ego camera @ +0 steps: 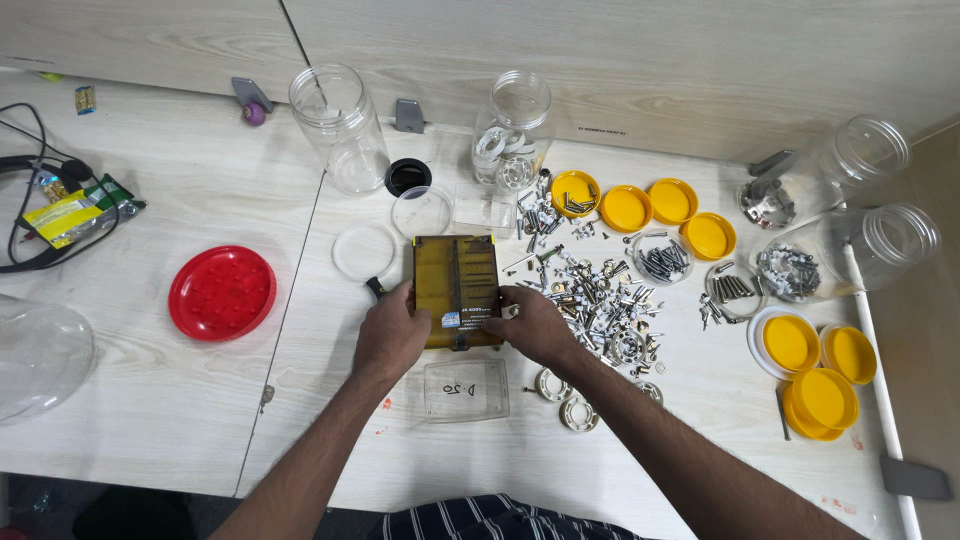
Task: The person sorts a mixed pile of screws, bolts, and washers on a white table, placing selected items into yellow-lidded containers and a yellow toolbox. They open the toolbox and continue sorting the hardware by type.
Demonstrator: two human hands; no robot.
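Near the edge of the bench (pixel 150 400): a small clear lid (pixel 465 390) lies flat, just below both hands.
Left hand (pixel 390 335): grips the left side of the brown case (pixel 457 285), fingers curled on its edge.
Right hand (pixel 540 325): grips the right side of the same case.
Brown case: flat on the bench, between the two hands.
Beside the right hand: a pile of screws (pixel 600 295).
Farther back: yellow lids (pixel 650 205) and clear jars (pixel 340 125).

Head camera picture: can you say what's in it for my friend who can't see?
Two bare hands, the left hand and the right hand, hold the sides of a flat yellow-brown case on a pale wooden table. To the right lies a heap of small metal screws and bearings, with yellow lids and clear plastic jars around; a red lid sits left.
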